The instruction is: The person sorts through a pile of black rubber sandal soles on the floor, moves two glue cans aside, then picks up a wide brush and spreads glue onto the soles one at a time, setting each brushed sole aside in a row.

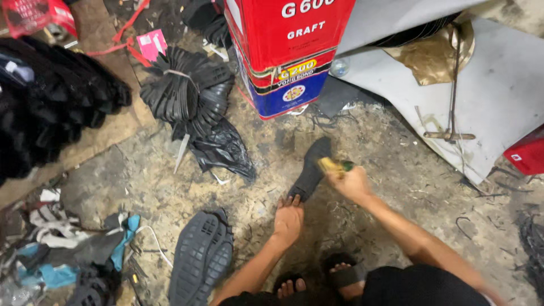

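The black shoe sole point(310, 169), just below the red tin point(286, 51), is pinned by the flat left hand point(288, 218) while the right hand point(352, 182) grips a brush point(334, 166) on it.

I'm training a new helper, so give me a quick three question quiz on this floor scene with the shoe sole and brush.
1. True or false: the left hand presses the near end of the black shoe sole on the floor.
2. What does the right hand hold?
3. What stands beyond the sole: A) red and blue tin can, B) wooden stool?

Key: 1 true; 2 a yellow brush, blurred; 3 A.
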